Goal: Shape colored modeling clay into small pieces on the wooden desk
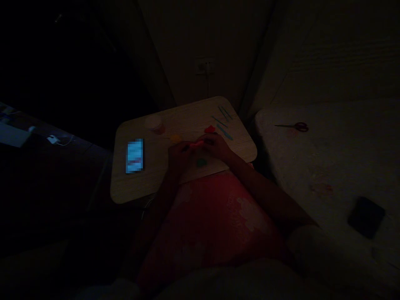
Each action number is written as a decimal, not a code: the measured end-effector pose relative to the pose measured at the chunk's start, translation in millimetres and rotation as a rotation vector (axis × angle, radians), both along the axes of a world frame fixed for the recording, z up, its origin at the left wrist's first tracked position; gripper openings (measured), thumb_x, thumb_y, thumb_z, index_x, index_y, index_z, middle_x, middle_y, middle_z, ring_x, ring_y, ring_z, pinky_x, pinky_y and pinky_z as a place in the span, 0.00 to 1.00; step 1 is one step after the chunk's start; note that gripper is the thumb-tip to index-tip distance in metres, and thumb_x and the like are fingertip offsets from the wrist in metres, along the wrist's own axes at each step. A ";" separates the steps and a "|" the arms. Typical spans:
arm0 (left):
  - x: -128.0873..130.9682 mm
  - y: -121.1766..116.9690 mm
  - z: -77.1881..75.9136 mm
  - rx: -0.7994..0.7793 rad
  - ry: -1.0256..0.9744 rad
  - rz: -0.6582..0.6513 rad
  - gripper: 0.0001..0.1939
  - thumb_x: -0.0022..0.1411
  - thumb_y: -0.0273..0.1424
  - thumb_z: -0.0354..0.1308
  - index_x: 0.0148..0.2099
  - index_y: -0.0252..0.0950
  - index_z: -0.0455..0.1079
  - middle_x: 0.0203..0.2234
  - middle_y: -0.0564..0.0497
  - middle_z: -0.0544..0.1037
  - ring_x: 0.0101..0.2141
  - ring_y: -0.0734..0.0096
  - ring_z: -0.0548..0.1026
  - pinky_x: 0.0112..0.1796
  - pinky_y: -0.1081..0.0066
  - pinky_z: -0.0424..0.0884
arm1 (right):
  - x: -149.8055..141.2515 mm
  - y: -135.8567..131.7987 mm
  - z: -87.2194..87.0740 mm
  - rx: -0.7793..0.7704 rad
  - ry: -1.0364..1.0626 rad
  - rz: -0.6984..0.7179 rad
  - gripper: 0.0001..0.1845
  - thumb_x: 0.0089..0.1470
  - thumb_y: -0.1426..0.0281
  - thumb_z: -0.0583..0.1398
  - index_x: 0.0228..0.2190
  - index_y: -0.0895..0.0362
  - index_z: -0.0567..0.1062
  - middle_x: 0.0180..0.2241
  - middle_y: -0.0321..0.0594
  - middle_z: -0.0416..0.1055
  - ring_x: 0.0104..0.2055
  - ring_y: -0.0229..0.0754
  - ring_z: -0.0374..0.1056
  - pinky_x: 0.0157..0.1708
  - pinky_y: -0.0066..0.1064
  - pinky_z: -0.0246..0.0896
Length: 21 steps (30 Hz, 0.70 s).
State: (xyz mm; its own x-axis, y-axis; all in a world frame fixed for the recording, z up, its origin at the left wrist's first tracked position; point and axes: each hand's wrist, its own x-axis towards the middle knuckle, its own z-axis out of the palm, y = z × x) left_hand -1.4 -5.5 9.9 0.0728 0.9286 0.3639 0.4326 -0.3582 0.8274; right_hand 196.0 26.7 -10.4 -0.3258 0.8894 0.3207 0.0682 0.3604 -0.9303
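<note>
The room is very dark. Over a small wooden table (150,183) my left hand (177,156) and my right hand (217,146) meet, both with fingers closed on a small pink lump (197,144) held between them. A green lump (201,163) lies on the table just below my hands. Close by lie an orange lump (175,138) and a red lump (210,129). Several thin teal tools (224,121) lie at the table's far right corner.
A lit phone (135,156) lies on the table's left side, with a small round tub (154,123) behind it. Scissors (295,126) and a dark flat object (366,216) lie on the bed to the right. A wall socket (205,66) is behind.
</note>
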 end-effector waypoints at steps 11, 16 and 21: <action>1.8 0.4 1.3 0.026 -0.170 0.048 0.15 0.54 0.34 0.71 0.41 0.38 0.73 0.32 0.53 0.80 0.33 0.71 0.78 0.36 0.72 0.75 | -2.5 -4.5 3.6 -0.070 -0.169 -0.013 0.15 0.48 0.60 0.68 0.27 0.57 0.72 0.25 0.36 0.68 0.29 0.39 0.61 0.28 0.30 0.56; 1.1 2.4 6.0 0.058 -0.050 -0.095 0.09 0.61 0.37 0.67 0.41 0.38 0.78 0.36 0.49 0.81 0.37 0.67 0.78 0.40 0.68 0.75 | -4.4 -4.7 1.9 -0.083 -0.108 -0.006 0.15 0.47 0.61 0.68 0.34 0.56 0.73 0.29 0.37 0.71 0.30 0.39 0.63 0.30 0.30 0.58; 0.5 3.2 5.8 0.126 0.008 -0.260 0.10 0.66 0.38 0.62 0.46 0.41 0.81 0.41 0.46 0.81 0.43 0.63 0.78 0.47 0.61 0.75 | -3.1 -5.4 0.7 -0.093 -0.044 0.064 0.28 0.49 0.60 0.68 0.50 0.55 0.72 0.34 0.38 0.73 0.33 0.41 0.68 0.33 0.31 0.64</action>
